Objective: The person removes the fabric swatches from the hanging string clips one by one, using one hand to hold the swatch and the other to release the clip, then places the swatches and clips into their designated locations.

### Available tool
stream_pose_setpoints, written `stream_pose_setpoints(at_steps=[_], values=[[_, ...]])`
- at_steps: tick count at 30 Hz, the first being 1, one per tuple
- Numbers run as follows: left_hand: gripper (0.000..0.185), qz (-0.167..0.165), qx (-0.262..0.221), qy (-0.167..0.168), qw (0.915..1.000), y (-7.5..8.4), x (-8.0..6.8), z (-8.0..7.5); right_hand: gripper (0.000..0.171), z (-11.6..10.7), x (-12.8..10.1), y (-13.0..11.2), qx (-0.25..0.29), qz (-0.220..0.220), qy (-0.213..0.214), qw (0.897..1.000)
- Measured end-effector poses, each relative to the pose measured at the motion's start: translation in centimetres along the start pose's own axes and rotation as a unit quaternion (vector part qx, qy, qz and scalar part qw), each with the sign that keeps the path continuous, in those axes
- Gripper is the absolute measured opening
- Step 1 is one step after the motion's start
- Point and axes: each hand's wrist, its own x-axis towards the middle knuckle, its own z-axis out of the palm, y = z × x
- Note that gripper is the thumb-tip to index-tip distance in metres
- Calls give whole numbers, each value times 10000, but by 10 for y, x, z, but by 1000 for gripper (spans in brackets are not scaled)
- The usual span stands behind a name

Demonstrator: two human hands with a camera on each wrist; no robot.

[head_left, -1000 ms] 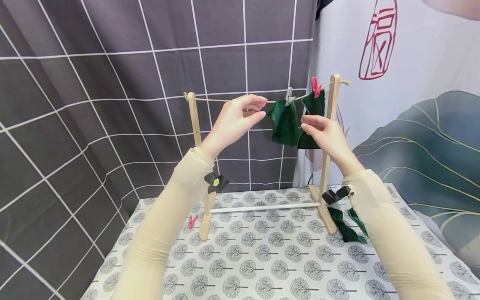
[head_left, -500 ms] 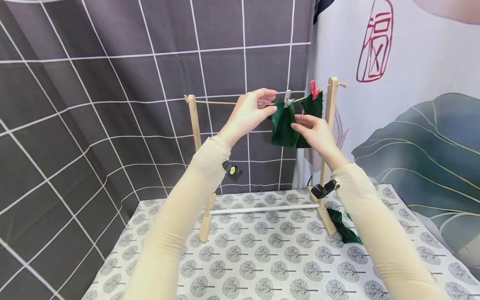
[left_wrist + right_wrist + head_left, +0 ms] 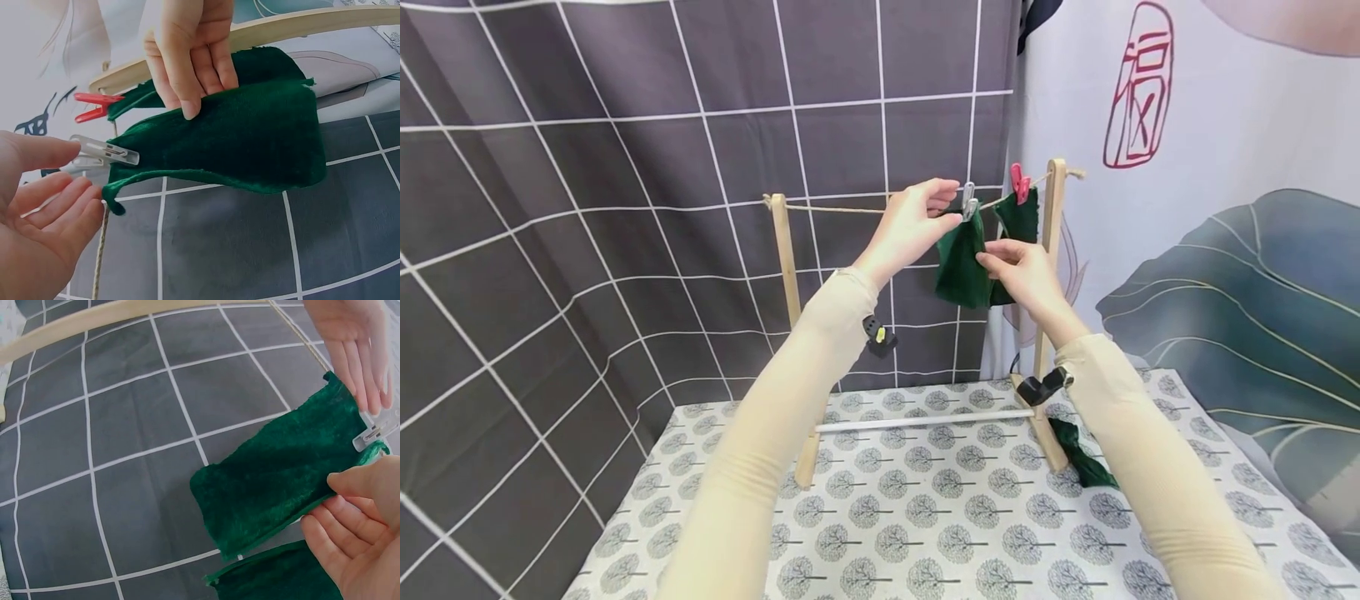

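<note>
A green cloth (image 3: 958,271) hangs from the rope line (image 3: 850,210), clipped by a clear clothespin (image 3: 103,150). My left hand (image 3: 913,221) is at that clothespin, one digit by its handle end and the other fingers loosely extended below it, not closed round it. With thumb and fingertips, my right hand (image 3: 1018,267) pinches the side edge of this cloth; in the right wrist view the thumb (image 3: 350,481) lies on its face. Just to the right, a second green cloth (image 3: 1018,215) hangs under a red clothespin (image 3: 1020,183), partly hidden by my right hand.
The line runs between two wooden posts (image 3: 786,258) joined low down by a white rod (image 3: 925,419). Another green cloth (image 3: 1082,454) lies on the tree-print tablecloth (image 3: 925,517) by the right foot. Behind stands a dark grid curtain (image 3: 700,167).
My left hand has moved right along the line to the clear clothespin. My right hand has moved left onto the nearer hanging cloth and now pinches its edge.
</note>
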Motion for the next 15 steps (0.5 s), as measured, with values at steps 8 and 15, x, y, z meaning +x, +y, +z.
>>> stream_pose_setpoints(at_steps=[8, 15], values=[[48, -182, 160, -73, 9997, 0, 9, 6, 39, -1, -4, -2, 22, 29, -187, 9998], [50, -337, 63, -32, 9994, -2, 14, 9, 38, -1, -6, 1, 42, 12, -260, 9997]])
